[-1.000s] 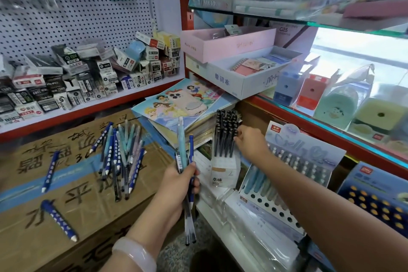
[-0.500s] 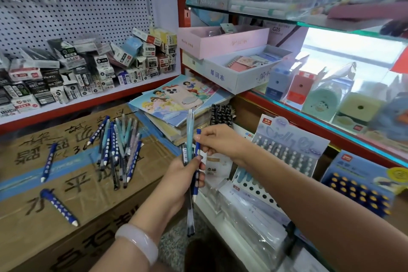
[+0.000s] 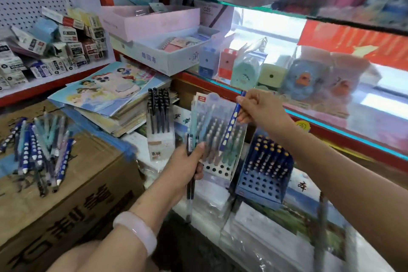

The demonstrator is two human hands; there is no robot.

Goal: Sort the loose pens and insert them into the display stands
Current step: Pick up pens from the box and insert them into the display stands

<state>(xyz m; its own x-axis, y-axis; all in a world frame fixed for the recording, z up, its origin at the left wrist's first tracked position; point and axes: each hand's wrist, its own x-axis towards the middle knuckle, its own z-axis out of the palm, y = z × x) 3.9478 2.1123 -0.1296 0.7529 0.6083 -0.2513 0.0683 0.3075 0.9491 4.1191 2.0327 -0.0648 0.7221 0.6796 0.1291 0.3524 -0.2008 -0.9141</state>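
My right hand point(image 3: 259, 108) pinches a dark blue pen with white dots point(image 3: 230, 126), slanted point-down over the pale pen stand point(image 3: 217, 170), just left of the blue display stand point(image 3: 262, 181) that holds matching pens. My left hand point(image 3: 187, 163) grips a small bunch of pens point(image 3: 191, 139), a teal one on top, in front of the pale stand. A loose pile of blue, teal and grey pens point(image 3: 42, 150) lies on the cardboard box point(image 3: 72, 201) at the left. A small white stand of black pens point(image 3: 159, 112) is behind my left hand.
Picture books point(image 3: 110, 90) are stacked beside the black pens. Small boxes point(image 3: 55, 51) crowd the left shelf. Pencil sharpeners point(image 3: 245, 70) line the glass shelf with the red edge at the right. Wrapped packs point(image 3: 276, 234) lie under the stands.
My right hand has drawn the dotted blue pen out of the left hand's bunch and carried it to the right, over the stands. The view has turned right.
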